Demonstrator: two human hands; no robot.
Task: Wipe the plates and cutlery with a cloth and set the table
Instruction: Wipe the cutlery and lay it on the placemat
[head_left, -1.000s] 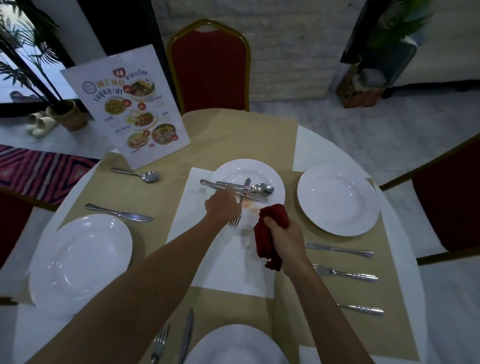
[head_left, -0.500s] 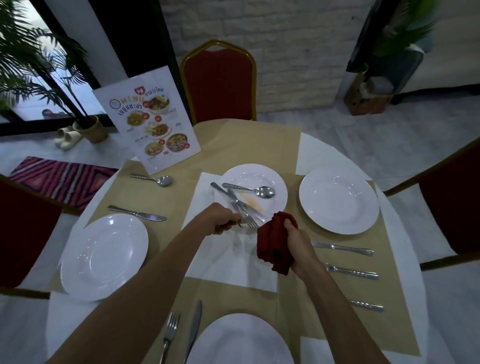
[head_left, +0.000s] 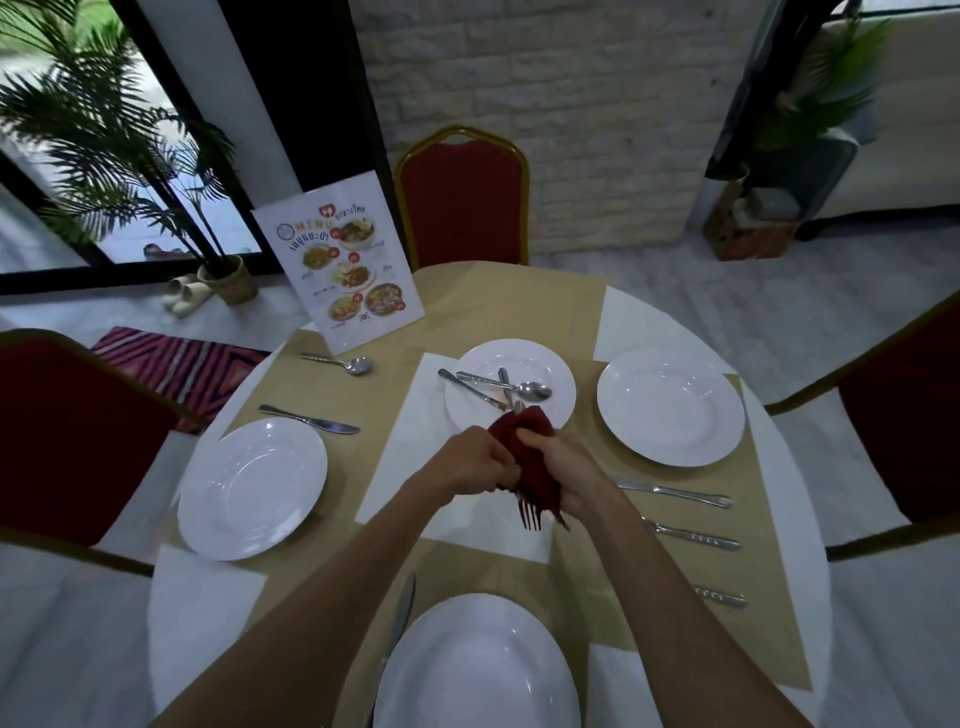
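Observation:
My left hand (head_left: 470, 462) and right hand (head_left: 574, 475) meet over the white mat just in front of the centre plate (head_left: 558, 358). A dark red cloth (head_left: 530, 457) is bunched between them, gripped by my right hand and wrapped round a fork (head_left: 530, 517). Only the fork's tines show, poking out below the cloth toward me. My left hand curls against the cloth's left side, holding the fork. On the centre plate lie a spoon (head_left: 522, 387), a knife (head_left: 465, 387) and one more piece of cutlery.
White plates sit at the right (head_left: 670, 405), left (head_left: 252, 488) and near edge (head_left: 475, 665). Cutlery lies right of my arm (head_left: 675, 491), at the left (head_left: 311, 420) and beside the near plate (head_left: 404, 610). A standing menu (head_left: 343, 270) and red chairs (head_left: 462, 202) ring the round table.
My left hand lifted the fork off the centre plate and brought it back toward me. The right hand closed the red cloth around it, so both hands now touch.

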